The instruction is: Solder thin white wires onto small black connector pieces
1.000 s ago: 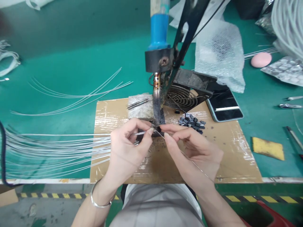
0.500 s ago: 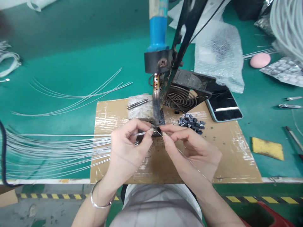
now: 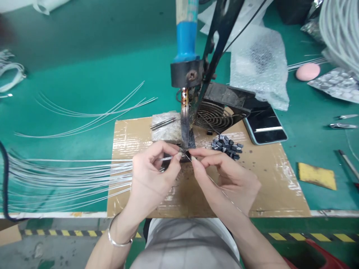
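My left hand [image 3: 153,177] pinches the end of a thin white wire [image 3: 84,160] between thumb and forefinger, right under the tip of a blue-handled soldering iron [image 3: 186,41]. The iron is clamped tip-down on a black metal arm. Opposite, my right hand [image 3: 228,177] pinches a thin strand of solder wire [image 3: 230,200], which runs back across the palm side toward the wrist. Its end meets the white wire's end at the iron tip, where the exact contact is too small to make out. More white wires [image 3: 70,175] fan out to the left, passing behind my left hand.
Cardboard [image 3: 157,205] lies under the work. Small black parts [image 3: 227,146] are heaped beside a fan [image 3: 218,116] and a phone [image 3: 267,125]. Metal rods rest on a whitish block [image 3: 165,131]. A yellow sponge [image 3: 316,176] and bubble wrap [image 3: 258,63] are on the right.
Both hands keep their grips and stay at the iron tip. My right hand has shifted very slightly to the left; otherwise the scene looks the same.
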A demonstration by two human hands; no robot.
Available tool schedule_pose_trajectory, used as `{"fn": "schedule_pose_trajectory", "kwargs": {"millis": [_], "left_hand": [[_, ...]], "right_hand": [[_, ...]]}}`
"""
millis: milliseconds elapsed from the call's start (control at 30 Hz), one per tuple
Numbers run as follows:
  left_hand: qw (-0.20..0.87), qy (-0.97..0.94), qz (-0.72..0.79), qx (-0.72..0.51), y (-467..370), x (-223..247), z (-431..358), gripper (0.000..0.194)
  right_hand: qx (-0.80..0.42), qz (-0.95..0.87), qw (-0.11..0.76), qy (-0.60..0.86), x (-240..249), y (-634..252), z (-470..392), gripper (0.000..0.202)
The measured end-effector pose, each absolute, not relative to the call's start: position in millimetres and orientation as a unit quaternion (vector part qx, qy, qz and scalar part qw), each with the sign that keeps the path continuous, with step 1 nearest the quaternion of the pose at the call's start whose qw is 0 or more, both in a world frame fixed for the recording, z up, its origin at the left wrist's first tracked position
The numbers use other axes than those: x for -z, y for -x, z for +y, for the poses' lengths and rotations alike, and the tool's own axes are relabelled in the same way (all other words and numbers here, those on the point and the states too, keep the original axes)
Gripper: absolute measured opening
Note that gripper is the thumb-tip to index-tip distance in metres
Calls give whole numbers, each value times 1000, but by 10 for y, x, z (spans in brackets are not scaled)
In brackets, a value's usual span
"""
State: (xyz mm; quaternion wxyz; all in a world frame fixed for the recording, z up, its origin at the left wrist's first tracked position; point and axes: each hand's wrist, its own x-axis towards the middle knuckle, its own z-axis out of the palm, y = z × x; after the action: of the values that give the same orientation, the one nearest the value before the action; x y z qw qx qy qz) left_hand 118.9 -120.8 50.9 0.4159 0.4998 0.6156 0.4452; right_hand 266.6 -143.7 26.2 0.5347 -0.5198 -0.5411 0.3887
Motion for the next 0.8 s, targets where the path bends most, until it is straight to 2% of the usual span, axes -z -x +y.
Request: {"fn": "schedule_pose_trajectory", "kwargs": {"millis": [800], "left_hand": [[420,-502,622,-430,-1218,-554,-1207,11]], "right_hand": [[-376,-549,536,519,-248,-2668,-1446,20]]}}
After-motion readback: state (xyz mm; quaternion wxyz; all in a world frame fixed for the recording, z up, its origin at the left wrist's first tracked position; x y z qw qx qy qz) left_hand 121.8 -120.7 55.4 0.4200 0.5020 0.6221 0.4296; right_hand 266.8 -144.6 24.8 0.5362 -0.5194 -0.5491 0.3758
